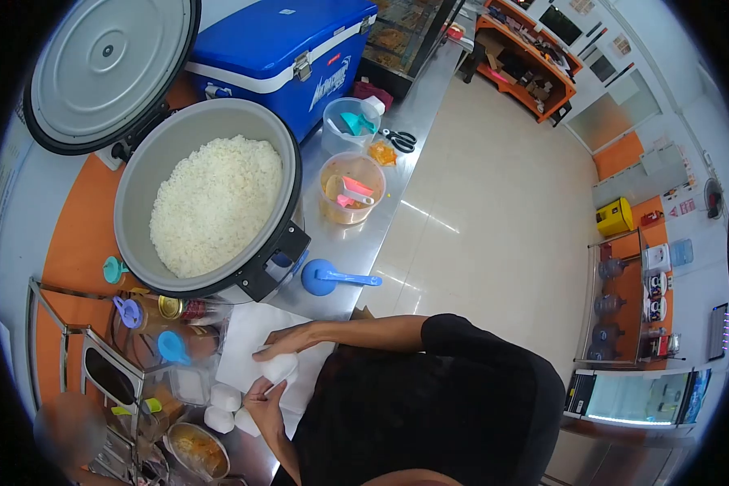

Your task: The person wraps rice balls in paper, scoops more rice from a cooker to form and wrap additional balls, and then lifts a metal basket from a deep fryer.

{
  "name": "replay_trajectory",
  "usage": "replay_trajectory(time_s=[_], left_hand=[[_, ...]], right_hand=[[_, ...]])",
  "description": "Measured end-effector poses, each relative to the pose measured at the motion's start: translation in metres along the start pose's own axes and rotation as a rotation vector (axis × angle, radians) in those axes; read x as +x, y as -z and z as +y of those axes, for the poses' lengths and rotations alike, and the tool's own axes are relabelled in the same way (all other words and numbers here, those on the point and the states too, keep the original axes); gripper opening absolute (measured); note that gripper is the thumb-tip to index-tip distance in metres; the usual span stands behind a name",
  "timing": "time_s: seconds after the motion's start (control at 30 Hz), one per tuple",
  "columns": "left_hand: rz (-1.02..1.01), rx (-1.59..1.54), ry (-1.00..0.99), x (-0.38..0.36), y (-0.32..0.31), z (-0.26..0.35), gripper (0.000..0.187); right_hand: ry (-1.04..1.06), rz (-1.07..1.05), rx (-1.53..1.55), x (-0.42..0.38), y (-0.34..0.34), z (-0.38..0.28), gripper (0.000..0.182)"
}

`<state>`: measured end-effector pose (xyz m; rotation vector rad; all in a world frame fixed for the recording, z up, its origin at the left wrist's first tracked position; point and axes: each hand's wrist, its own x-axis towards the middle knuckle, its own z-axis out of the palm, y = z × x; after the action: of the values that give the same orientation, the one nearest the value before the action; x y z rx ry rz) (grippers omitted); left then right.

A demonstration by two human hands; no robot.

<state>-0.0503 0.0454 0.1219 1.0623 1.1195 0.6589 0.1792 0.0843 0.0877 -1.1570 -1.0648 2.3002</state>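
Note:
My right hand (287, 340) curls over the top of a white rounded packet (279, 368). Its contents are hidden; it looks wrapped in white paper. Fingers of my left hand (266, 402) grip the packet's lower edge. Under and beside my hands lie white paper sheets (251, 328). Similar white rounded packets (225, 397) sit together just left of my left hand. Beyond my right hand stands a large open cooker (125, 215) with a heap of cooked white rice (216, 202) in it. A blue rice paddle (322, 277) rests on the steel counter by the cooker.
Past the cooker are a blue cooler box (279, 57) and plastic tubs (353, 212) with scoops. Scissors (400, 140) lie near the counter edge. Lidded sauce containers (174, 347) and a bowl of food (197, 451) stand left. Another person (71, 429) shows at lower left.

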Motion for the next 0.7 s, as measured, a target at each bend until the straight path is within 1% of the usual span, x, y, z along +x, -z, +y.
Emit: replay_trajectory(time_s=[0.03, 0.1, 0.13, 0.17, 0.2, 0.23, 0.27, 0.3, 0.33, 0.37, 0.4, 0.47, 0.5, 0.53, 0.6, 0.63, 0.67, 0.7], left_hand=[[-0.034, 0.035, -0.035, 0.002, 0.002, -0.002, 0.033], [-0.068, 0.076, -0.072, 0.004, 0.000, -0.004, 0.036], [0.100, 0.018, -0.167, 0.006, -0.016, 0.002, 0.043], [0.263, -0.039, -0.260, 0.006, -0.026, 0.006, 0.051], [0.255, -0.030, -0.263, 0.011, -0.027, -0.002, 0.051], [0.474, 0.055, -0.382, 0.020, -0.030, -0.019, 0.046], [0.694, 0.141, -0.503, 0.027, -0.032, -0.031, 0.042], [0.644, 0.232, -0.439, 0.027, -0.029, -0.040, 0.032], [0.644, 0.246, -0.453, 0.028, -0.028, -0.049, 0.032], [0.528, 0.032, -0.259, 0.030, -0.026, -0.057, 0.031], [0.403, -0.178, -0.072, 0.035, -0.024, -0.063, 0.034], [0.219, -0.760, -0.001, 0.044, -0.025, -0.067, 0.058], [0.202, -0.895, 0.055, 0.043, -0.026, -0.061, 0.075], [0.176, -0.876, 0.041, 0.040, -0.034, -0.046, 0.075], [0.179, -0.901, 0.069, 0.035, -0.051, -0.023, 0.075], [0.113, -0.863, 0.122, 0.040, -0.051, -0.026, 0.075], [0.090, -0.842, 0.119, 0.042, -0.053, -0.029, 0.075], [0.023, -0.745, 0.052, 0.043, -0.056, -0.032, 0.074]], right_hand=[[0.004, -0.003, 0.002, 0.002, -0.003, 0.003, 0.109], [0.153, 0.101, 0.193, 0.004, -0.008, 0.009, 0.082], [0.160, 0.101, 0.196, 0.003, -0.010, 0.007, 0.082], [0.243, 0.225, 0.189, 0.001, -0.014, 0.003, 0.077], [0.327, 0.352, 0.184, -0.001, -0.017, -0.002, 0.073], [0.337, 0.355, 0.189, -0.003, -0.019, -0.005, 0.073], [0.411, 0.524, 0.034, -0.003, -0.021, -0.006, 0.072], [0.482, 0.691, -0.122, -0.003, -0.023, -0.008, 0.073], [0.500, 0.688, -0.114, -0.002, -0.028, -0.007, 0.073], [0.504, 0.781, -0.151, 0.000, -0.036, -0.004, 0.070], [0.515, 0.876, -0.190, 0.003, -0.042, -0.004, 0.067], [0.592, 0.977, -0.333, 0.013, -0.045, 0.001, 0.069], [0.574, 0.979, -0.375, 0.019, -0.044, 0.005, 0.070], [0.550, 0.988, -0.416, 0.021, -0.043, 0.007, 0.071], [0.588, 0.983, -0.560, 0.023, -0.045, 0.010, 0.071], [0.545, 0.937, -0.626, 0.028, -0.044, 0.012, 0.066], [0.559, 0.963, -0.614, 0.027, -0.044, 0.011, 0.066], [0.527, 0.962, -0.685, 0.026, -0.044, 0.010, 0.064]])
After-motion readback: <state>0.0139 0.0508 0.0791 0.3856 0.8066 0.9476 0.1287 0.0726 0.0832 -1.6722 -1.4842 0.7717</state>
